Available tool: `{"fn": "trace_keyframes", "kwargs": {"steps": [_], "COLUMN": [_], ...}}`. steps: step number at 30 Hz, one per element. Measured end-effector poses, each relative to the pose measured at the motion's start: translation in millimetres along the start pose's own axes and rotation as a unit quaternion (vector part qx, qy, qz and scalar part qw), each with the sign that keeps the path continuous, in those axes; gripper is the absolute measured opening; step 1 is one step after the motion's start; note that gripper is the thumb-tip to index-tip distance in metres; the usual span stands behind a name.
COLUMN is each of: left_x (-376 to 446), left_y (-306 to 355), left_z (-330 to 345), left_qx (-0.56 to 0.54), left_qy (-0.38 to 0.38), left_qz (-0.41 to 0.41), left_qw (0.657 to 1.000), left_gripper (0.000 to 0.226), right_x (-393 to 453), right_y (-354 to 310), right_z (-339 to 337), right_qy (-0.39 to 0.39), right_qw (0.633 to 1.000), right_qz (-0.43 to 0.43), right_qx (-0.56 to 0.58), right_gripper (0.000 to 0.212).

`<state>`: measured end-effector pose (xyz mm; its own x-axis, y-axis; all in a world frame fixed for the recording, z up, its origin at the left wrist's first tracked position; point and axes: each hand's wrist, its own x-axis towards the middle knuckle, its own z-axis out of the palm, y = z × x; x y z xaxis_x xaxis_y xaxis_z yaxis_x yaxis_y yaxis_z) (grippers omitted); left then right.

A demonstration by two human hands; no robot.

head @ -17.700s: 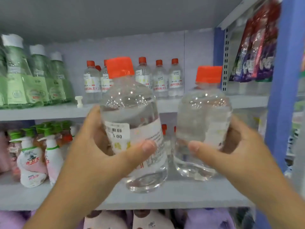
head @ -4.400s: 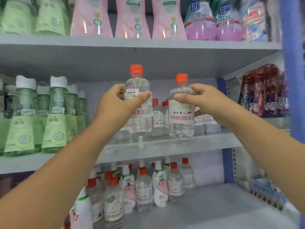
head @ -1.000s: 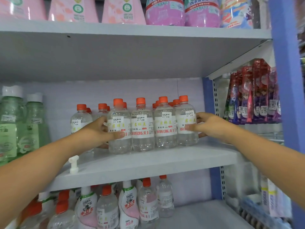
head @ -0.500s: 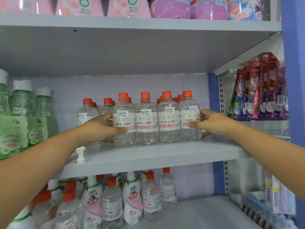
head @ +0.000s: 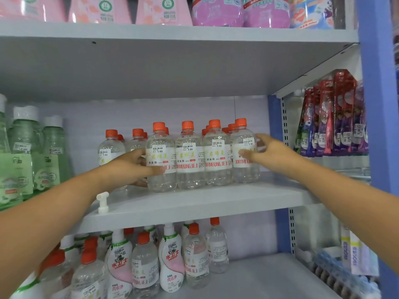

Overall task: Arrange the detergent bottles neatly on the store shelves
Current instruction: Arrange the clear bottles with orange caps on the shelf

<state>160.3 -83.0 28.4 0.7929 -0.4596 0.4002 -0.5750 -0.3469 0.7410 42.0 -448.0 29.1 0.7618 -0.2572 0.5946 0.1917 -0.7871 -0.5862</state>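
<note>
A front row of clear detergent bottles with orange caps stands label-forward on the middle shelf, with more of them behind. My left hand grips the leftmost front bottle, thumb across its label and fingers behind it. The hand hides part of that label. My right hand is blurred at the rightmost front bottle. Its thumb lies on the label and its fingers are spread loosely beside the bottle. Two bottles stand between them, touching side by side.
A loose white pump nozzle lies on the shelf's front left. Green bottles fill the left end. Pink bottles stand above, mixed clear and pink-white bottles below. Toothbrush packs hang behind the blue post.
My right hand has loosened from around the rightmost bottle and its fingers have come forward and spread. My left hand keeps its grip on the leftmost bottle.
</note>
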Motion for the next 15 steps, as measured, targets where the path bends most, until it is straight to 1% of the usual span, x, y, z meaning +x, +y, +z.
{"fn": "trace_keyframes", "kwargs": {"steps": [1, 2, 3, 4, 5, 6, 9, 11, 13, 15], "left_x": [0.4, 0.8, 0.8, 1.0, 1.1, 0.9, 0.6, 1.1, 2.1, 3.4], "left_y": [-0.3, -0.7, -1.1, -1.7, -2.2, -2.8, -3.2, -3.3, -3.8, -5.5], "left_z": [-0.2, -0.3, -0.3, -0.3, -0.4, -0.7, -0.7, -0.5, -0.7, -1.9], "left_qx": [0.001, 0.000, -0.002, -0.003, -0.003, -0.003, -0.005, -0.013, -0.017, -0.017], "left_qy": [0.001, 0.003, 0.005, 0.007, 0.009, 0.009, 0.006, 0.007, 0.007, 0.005], "left_qz": [-0.001, -0.002, -0.003, -0.003, -0.002, -0.001, -0.003, -0.005, -0.008, -0.009], "left_qw": [1.000, 1.000, 1.000, 1.000, 1.000, 1.000, 1.000, 1.000, 1.000, 1.000], "left_gripper": [0.043, 0.043, 0.042, 0.042, 0.041, 0.041, 0.041, 0.041, 0.044, 0.050], "right_x": [3.3, 7.4, 12.3, 17.8, 24.4, 31.4, 49.4, 57.9, 65.3, 71.2], "right_y": [-6.0, -14.6, -24.9, -35.7, -46.7, -57.7, -89.5, -103.4, -108.1, -105.4], "right_z": [-3.7, -8.7, -13.9, -18.2, -20.6, -21.2, -10.7, 1.3, 11.1, 15.8], "right_qy": [0.050, 0.092, 0.117, 0.126, 0.120, 0.104, 0.026, -0.002, -0.011, -0.010], "right_qw": [0.998, 0.994, 0.990, 0.988, 0.988, 0.989, 0.992, 0.986, 0.977, 0.979], "right_qz": [-0.033, -0.062, -0.082, -0.094, -0.101, -0.104, -0.088, -0.077, -0.083, -0.082], "right_qx": [-0.007, -0.005, 0.005, 0.011, 0.006, -0.011, -0.086, -0.146, -0.196, -0.189], "right_gripper": [0.077, 0.072, 0.062, 0.051, 0.042, 0.038, 0.055, 0.059, 0.049, 0.034]}}
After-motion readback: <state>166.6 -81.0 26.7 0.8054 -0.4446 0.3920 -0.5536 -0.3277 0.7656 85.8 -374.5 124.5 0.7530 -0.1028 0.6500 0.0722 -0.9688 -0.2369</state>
